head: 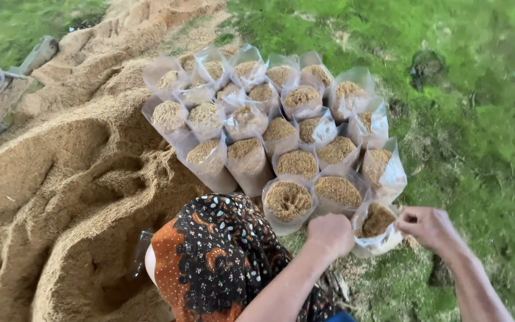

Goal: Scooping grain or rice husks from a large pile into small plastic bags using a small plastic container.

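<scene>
While the person crouches on mossy ground [478, 119] beside a big sawdust heap [61, 197], both hands work at the nearest bag [378, 229], a clear plastic one filled with sawdust at the front corner of a packed cluster of bags [269, 119]. The left hand [331, 234] is curled into a loose fist against the bag's near rim, and the right hand [429, 228] is closed, pinching the far rim. To my eye the bag leans outward with nothing propping that side, so a hard tug could tip it and spill sawdust.
</scene>
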